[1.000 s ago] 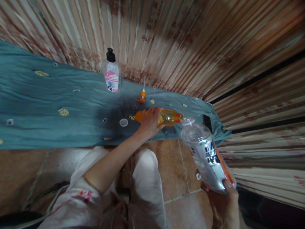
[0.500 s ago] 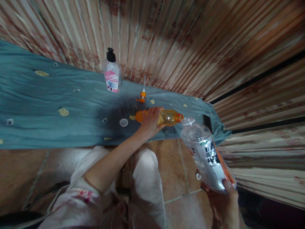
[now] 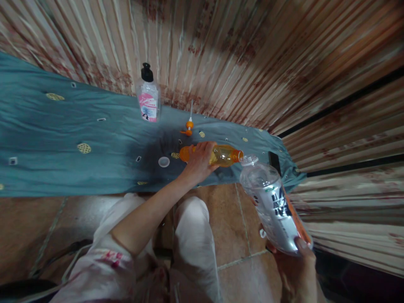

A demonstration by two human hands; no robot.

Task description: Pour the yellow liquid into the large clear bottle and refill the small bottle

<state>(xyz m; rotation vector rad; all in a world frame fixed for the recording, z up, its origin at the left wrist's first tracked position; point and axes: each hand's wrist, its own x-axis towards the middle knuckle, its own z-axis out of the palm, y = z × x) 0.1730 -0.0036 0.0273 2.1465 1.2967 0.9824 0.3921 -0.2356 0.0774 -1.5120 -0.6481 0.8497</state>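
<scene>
My left hand (image 3: 200, 159) is wrapped around an orange see-through bottle (image 3: 225, 155) that lies sideways in the air, its mouth pointing right. That mouth is up against the open neck of a large clear bottle (image 3: 265, 198) with a silver and orange label. Around the base of the clear bottle my right hand (image 3: 296, 263) is closed, keeping it tilted with its neck toward the orange bottle. An orange pump head (image 3: 189, 126) with a thin tube lies beyond my left hand. Nearer to me, left of the orange bottle, is a small white round cap (image 3: 163, 162).
A clear bottle with a pink label and black cap (image 3: 148, 99) stands at the back of the cloth-covered surface (image 3: 107, 168), by the pleated curtain (image 3: 221, 54). A dark flat object (image 3: 274, 162) lies at the right end. My knees and tiled floor (image 3: 232, 223) are below.
</scene>
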